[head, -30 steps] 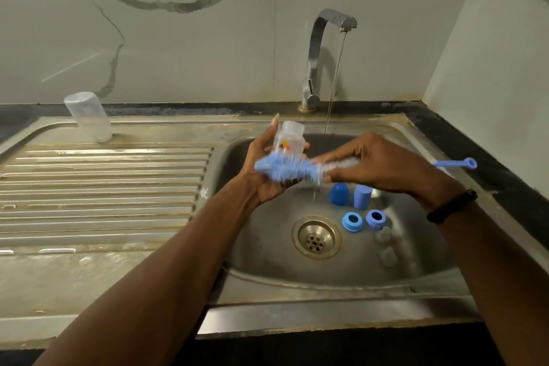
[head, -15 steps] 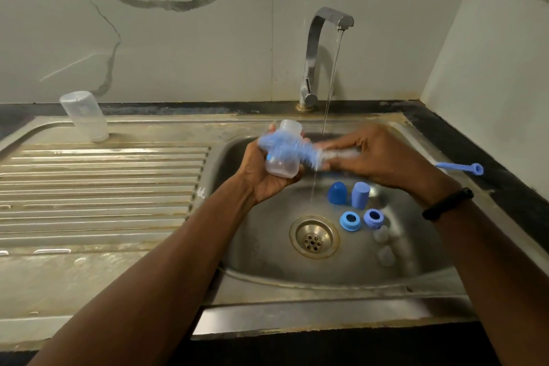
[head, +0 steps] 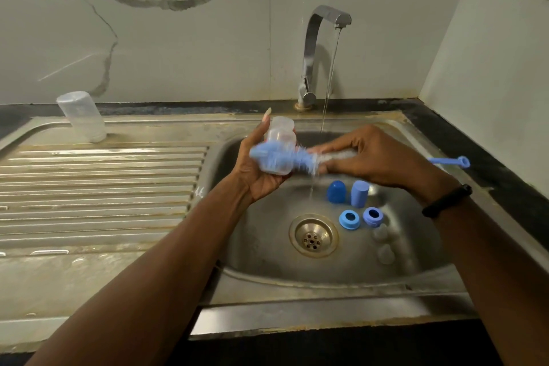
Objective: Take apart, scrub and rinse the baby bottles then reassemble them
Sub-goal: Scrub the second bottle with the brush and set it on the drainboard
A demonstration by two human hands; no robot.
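Bottle (head: 278,140) stands nearly upright in your left hand (head: 258,171), gripped over the sink (head: 335,273), while your right hand (head: 368,154) at 3 o'clock pinches the brush (head: 276,157), whose long axis lies across the bottle from 9 to 3 o'clock.

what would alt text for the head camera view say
Over a steel sink, the left hand holds a clear baby bottle while the right hand scrubs its outside with a blue bottle brush. The tap runs; two blue caps, two blue collar rings and two clear teats lie in the basin, and another clear bottle stands on the drainboard.
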